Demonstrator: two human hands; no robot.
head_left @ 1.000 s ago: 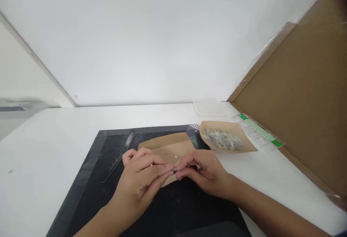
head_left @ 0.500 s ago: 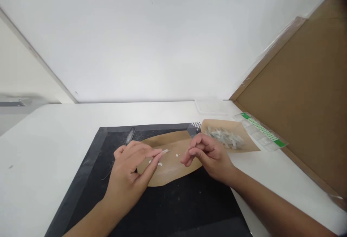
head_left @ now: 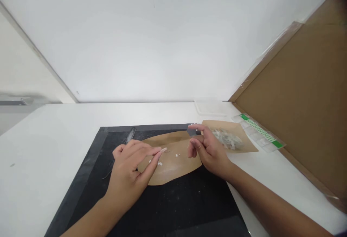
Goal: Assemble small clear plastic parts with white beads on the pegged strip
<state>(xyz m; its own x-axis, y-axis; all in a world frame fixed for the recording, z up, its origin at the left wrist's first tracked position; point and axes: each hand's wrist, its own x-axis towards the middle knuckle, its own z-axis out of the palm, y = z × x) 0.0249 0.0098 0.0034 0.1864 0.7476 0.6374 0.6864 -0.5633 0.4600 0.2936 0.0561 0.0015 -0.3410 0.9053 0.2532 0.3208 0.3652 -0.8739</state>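
My left hand pinches a small, thin, whitish translucent strip between thumb and forefinger. The strip is above a sheet of brown paper that lies on a black mat. A few tiny white bits rest on the paper below my left fingertips, and another white bit lies nearer its middle. Over the paper's right end is my right hand, its forefinger stretched out and the other fingers curled. I see nothing held in it.
Many translucent strips are heaped on a second brown paper at the right. Beside it lies a clear compartment case with a green label. A clear lid or tray is farther back. A dark-handled tool lies at left. Cardboard stands at right.
My right forefinger has lifted and straightened away from the thumb, and the hand has shifted slightly right. My left hand keeps its pinch on the strip nearly in place.
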